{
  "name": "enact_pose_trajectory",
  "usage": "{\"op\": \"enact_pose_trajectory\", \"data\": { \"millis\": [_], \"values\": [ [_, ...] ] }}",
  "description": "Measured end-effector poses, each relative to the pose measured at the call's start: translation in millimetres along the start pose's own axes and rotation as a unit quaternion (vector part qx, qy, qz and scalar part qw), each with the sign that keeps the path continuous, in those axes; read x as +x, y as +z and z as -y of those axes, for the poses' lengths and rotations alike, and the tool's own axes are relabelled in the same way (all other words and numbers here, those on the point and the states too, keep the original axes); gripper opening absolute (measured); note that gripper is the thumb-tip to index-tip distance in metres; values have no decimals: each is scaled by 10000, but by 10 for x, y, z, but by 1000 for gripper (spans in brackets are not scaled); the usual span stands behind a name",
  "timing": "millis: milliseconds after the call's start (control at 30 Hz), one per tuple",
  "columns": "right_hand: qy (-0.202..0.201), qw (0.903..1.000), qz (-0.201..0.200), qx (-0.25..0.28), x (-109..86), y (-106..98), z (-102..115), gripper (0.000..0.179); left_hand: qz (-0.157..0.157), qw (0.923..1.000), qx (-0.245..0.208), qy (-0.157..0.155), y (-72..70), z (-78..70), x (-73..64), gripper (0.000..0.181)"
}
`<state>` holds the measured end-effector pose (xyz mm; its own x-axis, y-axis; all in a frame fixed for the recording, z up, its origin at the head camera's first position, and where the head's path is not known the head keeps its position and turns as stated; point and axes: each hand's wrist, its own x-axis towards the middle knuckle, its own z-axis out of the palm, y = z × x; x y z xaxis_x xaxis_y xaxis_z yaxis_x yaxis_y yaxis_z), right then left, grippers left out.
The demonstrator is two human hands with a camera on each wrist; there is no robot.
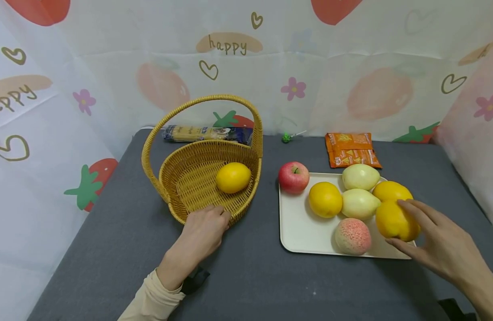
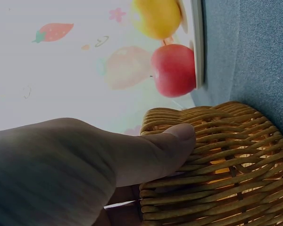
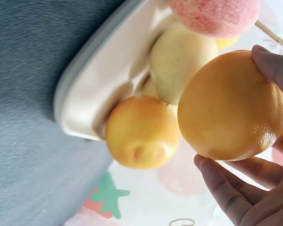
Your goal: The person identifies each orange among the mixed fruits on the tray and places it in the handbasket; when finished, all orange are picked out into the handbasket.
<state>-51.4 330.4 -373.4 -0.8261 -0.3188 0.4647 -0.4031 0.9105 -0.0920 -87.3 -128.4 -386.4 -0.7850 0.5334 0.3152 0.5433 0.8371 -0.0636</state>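
My left hand [image 1: 206, 227] grips the near rim of a woven wicker basket [image 1: 194, 178]. In the left wrist view the thumb [image 2: 179, 141] presses the outside of the weave, and the fingers go over the rim, partly hidden. One lemon [image 1: 233, 177] lies inside the basket, toward its right side. Over the right end of a white tray [image 1: 306, 236], my right hand [image 1: 443, 240] holds another yellow lemon [image 3: 231, 106] between thumb and fingertips. A further lemon [image 3: 142, 132] rests on the tray just behind it.
The tray also bears a red apple [image 1: 293, 177], a yellow fruit [image 1: 325, 199], two pale green fruits [image 1: 359, 204] and a speckled pink peach [image 1: 353, 236]. Behind stand an orange snack bag [image 1: 352, 150], a green lollipop [image 1: 286, 138] and a long pasta pack [image 1: 202, 133].
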Motion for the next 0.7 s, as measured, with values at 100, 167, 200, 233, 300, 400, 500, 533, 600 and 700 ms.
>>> {"op": "enact_pose_trajectory", "data": {
  "millis": [100,167,200,233,300,400,500,533,600,700],
  "values": [
    [-63,10000,-52,55,63,1,41,88,8,10000,0,-19,2,-1,2,29],
    [-98,9999,-49,37,104,5,69,88,17,10000,-9,-29,3,-2,5,30],
    [-118,9999,-55,46,121,11,80,89,15,10000,-9,-31,2,-3,5,30],
    [-141,9999,-54,47,138,15,90,89,7,10000,-8,-32,2,-3,6,30],
    [-199,9998,-58,69,166,24,110,90,-18,10000,-7,-24,-3,-5,6,30],
    [-288,9995,-82,124,204,35,131,92,-56,10000,-8,-11,-5,-7,4,31],
    [-374,9991,-110,145,242,38,158,92,-51,10000,-5,-5,-6,-6,4,31],
    [-400,9990,-129,166,254,41,166,92,-47,10000,-7,-5,-7,-6,4,30],
    [-452,9987,-142,203,273,46,181,92,-42,10000,1,-7,-9,-6,5,29],
    [-529,9982,-161,250,295,56,197,90,-36,10000,2,-2,-6,-4,3,28]
  ]
}}
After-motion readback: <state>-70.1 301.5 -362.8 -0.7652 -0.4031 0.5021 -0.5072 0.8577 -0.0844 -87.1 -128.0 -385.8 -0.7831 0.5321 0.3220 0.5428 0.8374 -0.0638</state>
